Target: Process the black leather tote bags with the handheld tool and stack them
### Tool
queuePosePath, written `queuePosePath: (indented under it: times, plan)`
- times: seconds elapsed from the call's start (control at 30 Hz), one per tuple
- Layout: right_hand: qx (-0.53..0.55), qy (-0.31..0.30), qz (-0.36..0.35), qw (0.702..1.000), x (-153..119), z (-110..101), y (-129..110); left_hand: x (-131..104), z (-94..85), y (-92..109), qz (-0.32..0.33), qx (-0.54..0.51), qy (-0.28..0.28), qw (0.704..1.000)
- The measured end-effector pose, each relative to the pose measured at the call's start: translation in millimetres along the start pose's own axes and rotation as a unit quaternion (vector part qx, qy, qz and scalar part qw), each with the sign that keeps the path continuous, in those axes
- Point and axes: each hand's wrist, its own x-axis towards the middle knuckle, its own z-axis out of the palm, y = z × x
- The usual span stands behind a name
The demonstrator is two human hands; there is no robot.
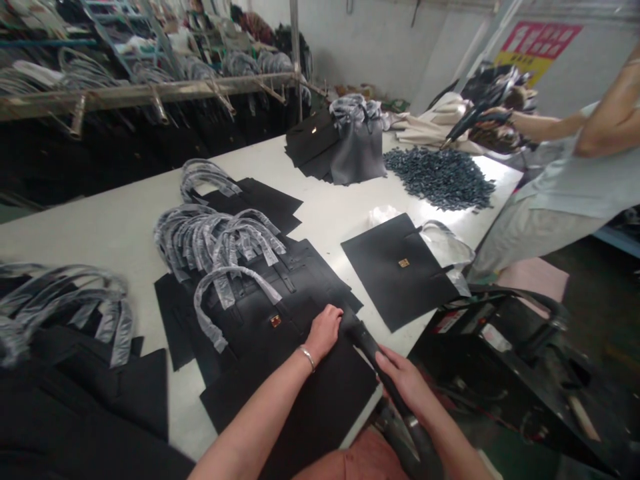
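Left hand [324, 331] fisted, gripping black bag [280, 333] at tabletop's [125, 227] near edge; right hand [407, 383] wrapped around black strap [385, 380] (wristband on left).

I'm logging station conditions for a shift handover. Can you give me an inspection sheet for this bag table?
Surface: white worktable, largely covered.
Job's things: black leather tote bag with gold clasp lying flat under the hands; black strap running off the table edge.
Clutter: stacked black bags with plastic-wrapped handles; flat black panel with gold clasp; heap of small dark pieces; grey dust bags.
Hands: left hand pressing on the bag; right hand gripping the strap.
Cables: nothing seen.
Surroundings: metal hanging rail; another person's arm at the far corner.
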Motion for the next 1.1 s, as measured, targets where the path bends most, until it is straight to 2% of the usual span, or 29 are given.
queuePosePath:
  times: [0.13, 0.23, 0.33, 0.43, 0.6, 0.77, 0.9, 1.0, 1.1]
  plan:
    - [0.023, 0.055, -0.03, 0.998, 8.3, -6.1, -11.1, 13.0, -2.9, 1.6, 0.059, 0.045, -0.028, 0.997]
    - [0.048, 0.092, -0.031, 0.994, 5.6, -22.6, -15.1, 27.9, -2.2, 7.9, 0.166, 0.083, -0.068, 0.98]
    - [0.063, 0.106, -0.002, 0.992, -0.3, -36.5, -10.4, 39.3, 2.6, 18.3, 0.261, 0.119, -0.101, 0.953]
    - [0.085, 0.114, 0.026, 0.99, -3.4, -43.0, 3.1, 41.5, 7.2, 27.5, 0.309, 0.165, -0.107, 0.931]
    - [0.097, 0.112, 0.043, 0.988, -1.6, -43.9, 20.9, 35.4, 9.3, 35.0, 0.349, 0.228, -0.097, 0.904]
    - [0.086, 0.117, 0.046, 0.988, -1.4, -39.7, 15.1, 37.4, 14.5, 38.6, 0.362, 0.251, -0.103, 0.892]
    - [0.084, 0.119, 0.047, 0.988, 0.8, -38.6, 10.0, 43.8, 16.8, 31.5, 0.374, 0.24, -0.114, 0.889]
    - [0.076, 0.111, 0.047, 0.99, 4.1, -39.4, 11.9, 47.5, 13.1, 22.1, 0.397, 0.223, -0.114, 0.883]
    - [0.074, 0.095, 0.044, 0.992, 5.6, -37.9, 16.3, 48.0, 8.8, 18.2, 0.391, 0.223, -0.106, 0.887]
